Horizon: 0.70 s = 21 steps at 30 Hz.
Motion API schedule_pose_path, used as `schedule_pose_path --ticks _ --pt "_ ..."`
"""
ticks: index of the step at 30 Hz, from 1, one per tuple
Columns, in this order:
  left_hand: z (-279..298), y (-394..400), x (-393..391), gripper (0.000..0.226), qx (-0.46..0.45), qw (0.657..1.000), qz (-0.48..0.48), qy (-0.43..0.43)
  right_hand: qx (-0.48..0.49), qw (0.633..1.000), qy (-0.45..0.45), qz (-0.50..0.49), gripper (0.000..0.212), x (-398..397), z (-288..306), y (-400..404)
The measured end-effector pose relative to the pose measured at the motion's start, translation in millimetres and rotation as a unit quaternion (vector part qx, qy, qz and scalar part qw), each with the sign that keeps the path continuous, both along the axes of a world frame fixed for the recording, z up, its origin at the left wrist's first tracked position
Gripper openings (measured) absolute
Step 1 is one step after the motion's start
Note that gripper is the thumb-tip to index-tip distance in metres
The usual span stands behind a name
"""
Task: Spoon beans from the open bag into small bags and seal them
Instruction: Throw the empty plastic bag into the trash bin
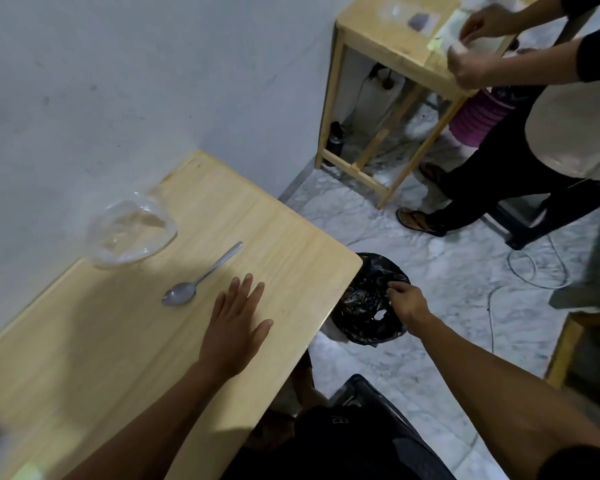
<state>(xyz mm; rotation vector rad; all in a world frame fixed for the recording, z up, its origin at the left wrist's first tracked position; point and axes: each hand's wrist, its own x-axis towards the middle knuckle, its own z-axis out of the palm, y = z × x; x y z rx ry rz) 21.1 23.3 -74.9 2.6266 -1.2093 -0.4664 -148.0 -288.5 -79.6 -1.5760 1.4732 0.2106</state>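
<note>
Wooden table (278, 237) filled the left of the view, pushed against the wall (118, 81). Marble floor (465, 271) to the right, with a second person at another table (378, 36) in the far corner, not involved.

On the floor just off the table's corner sat a bin lined with a black bag (371, 306). Contents dark and crumpled; couldn't tell what was in it.

Open clear bag (130, 232) stood near the wall on the table, mouth up, something pale inside, probably the beans but too blurred to confirm. No small bags visible anywhere.

Spoon (201, 275) lay flat between the clear bag and the left hand (238, 323), bowl toward the person, untouched.

Left hand was flat on the tabletop, fingers spread, holding nothing. Right hand (404, 301) was over the bin, fingertips pinched together at the liner's edge; whether anything was between them I couldn't tell.

Risks, my read: the clear bag was unsupported and soft, so a one-handed scoop would likely tip or collapse it and spill. Spoon sat close to the left hand, so a careless sweep could knock it toward the edge and into the bin. Nothing to fill yet either.
</note>
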Motion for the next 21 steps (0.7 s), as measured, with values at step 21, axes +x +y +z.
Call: schedule_pose_path --ticks 21 --pt "14 119 -17 0.080 0.065 0.964 0.256 0.032 -0.076 0.847 -0.304 0.429 0.064 273 76 161"
